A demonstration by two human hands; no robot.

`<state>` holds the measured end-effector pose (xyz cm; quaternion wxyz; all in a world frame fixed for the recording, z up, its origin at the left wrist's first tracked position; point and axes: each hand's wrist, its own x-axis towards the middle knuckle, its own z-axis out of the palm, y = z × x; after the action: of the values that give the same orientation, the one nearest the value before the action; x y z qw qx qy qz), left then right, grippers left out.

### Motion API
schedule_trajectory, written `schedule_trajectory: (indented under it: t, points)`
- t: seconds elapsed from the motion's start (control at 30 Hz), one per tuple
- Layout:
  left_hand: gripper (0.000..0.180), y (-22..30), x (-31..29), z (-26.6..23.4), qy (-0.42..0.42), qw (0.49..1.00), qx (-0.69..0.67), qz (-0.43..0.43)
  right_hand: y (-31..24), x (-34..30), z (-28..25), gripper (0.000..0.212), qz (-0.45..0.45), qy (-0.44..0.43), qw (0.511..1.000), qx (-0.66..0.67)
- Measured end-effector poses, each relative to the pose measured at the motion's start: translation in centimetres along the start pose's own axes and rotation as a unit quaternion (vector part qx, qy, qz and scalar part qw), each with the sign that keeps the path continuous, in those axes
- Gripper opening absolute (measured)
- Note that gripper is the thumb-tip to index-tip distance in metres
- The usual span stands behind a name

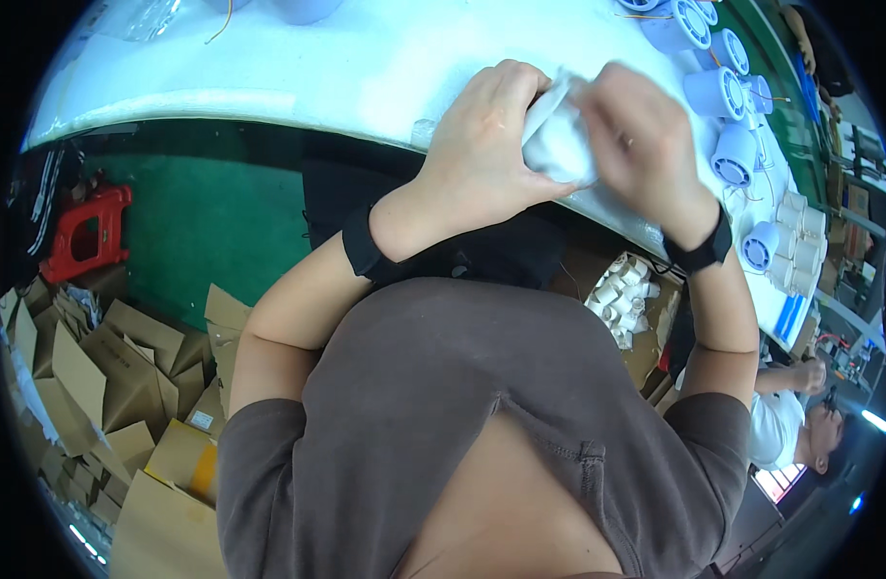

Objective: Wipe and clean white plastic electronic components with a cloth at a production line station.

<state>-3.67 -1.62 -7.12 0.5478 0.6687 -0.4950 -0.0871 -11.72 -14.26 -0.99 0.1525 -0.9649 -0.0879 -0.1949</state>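
Left hand [484, 135] curled around a crumpled white item [557, 145] above the tabletop's [366, 68] near edge; right hand [646, 130] beside it, fingers bent, blurred, hold indeterminate. Handling appears unfinished, the item not set down. Blue cylinders [717, 94] stand toward the right edge.

The bundle [559, 145] is white, the cylinders [704, 94] pale blue, the stool [113, 232] red and the floor [202, 222] green.

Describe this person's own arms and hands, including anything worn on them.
The left hand and right hand are ungloved. Each wrist wears a plain, wide black wristband: the left wristband and the right wristband. The upper arms are covered by short, brownish-grey sleeves without visible markings. Motion blur hides finer detail on the right hand.
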Motion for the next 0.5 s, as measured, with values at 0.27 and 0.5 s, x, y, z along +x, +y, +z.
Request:
schedule_trajectory:
  t: [0.27, 0.5]
  points:
    - [0.049, -0.5, 0.8, -0.4, -0.03, 0.998, 0.002, 0.049, -2.5, -2.5, 0.8, 0.009, -0.01, 0.057, 0.998, -0.017]
    - [0.05, 0.2, 1.5, -0.7, -0.013, 0.995, 0.061, 0.08, 2.1, -1.7, -0.4, 0.005, 0.189, -0.037, 0.981, -0.004]
